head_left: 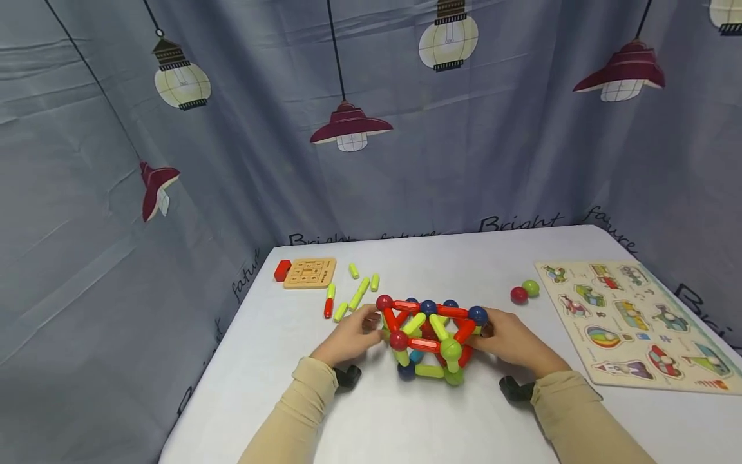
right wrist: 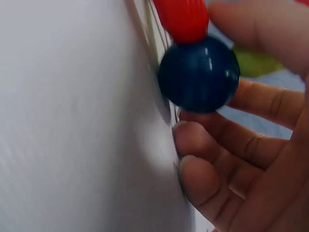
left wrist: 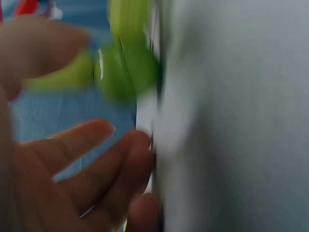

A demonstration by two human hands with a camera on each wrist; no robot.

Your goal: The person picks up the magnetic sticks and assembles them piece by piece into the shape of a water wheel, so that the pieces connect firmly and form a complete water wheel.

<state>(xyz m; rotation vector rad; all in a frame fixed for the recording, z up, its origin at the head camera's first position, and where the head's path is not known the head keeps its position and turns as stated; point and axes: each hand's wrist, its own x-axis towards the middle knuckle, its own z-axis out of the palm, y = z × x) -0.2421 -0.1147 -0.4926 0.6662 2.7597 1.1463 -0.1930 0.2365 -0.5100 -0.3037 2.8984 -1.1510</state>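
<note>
Left hand (head_left: pixel 348 338) curled against the left end of a glossy plastic frame of red and lime-green ribbed rods joined by smooth balls (head_left: pixel 431 338), grip closed on that end in the head view; in the left wrist view, blurred, fingers (left wrist: pixel 87 159) loosely bent just beside a lime-green ball (left wrist: pixel 120 72), contact there not clear. Right hand (head_left: pixel 513 345) cupped round the right end of the same frame, grip pinching a shiny dark-blue ball (right wrist: pixel 199 72) between thumb above and fingers (right wrist: pixel 251 104) below, a ribbed red rod (right wrist: pixel 182 18) rising out of the ball. Frame standing near the front middle of the bench (head_left: pixel 406 425), under a smooth white cloth, with both cream sleeves lying to either side. Behind the left hand, loose lime-green rods and one red-tipped rod (head_left: pixel 350 293) scattered flat. Farther back left, a square tan wooden board with cut-outs (head_left: pixel 310 272), a small red block (head_left: pixel 282 270) touching its left edge. Behind the right hand, a loose red ball (head_left: pixel 518 295) and a loose green ball (head_left: pixel 530 287) touching each other. At the far right, a flat wooden peg puzzle with coloured pictures (head_left: pixel 634 322). Around the bench, a creased grey-blue fabric backdrop printed with lamps and bulbs (head_left: pixel 243 142).
</note>
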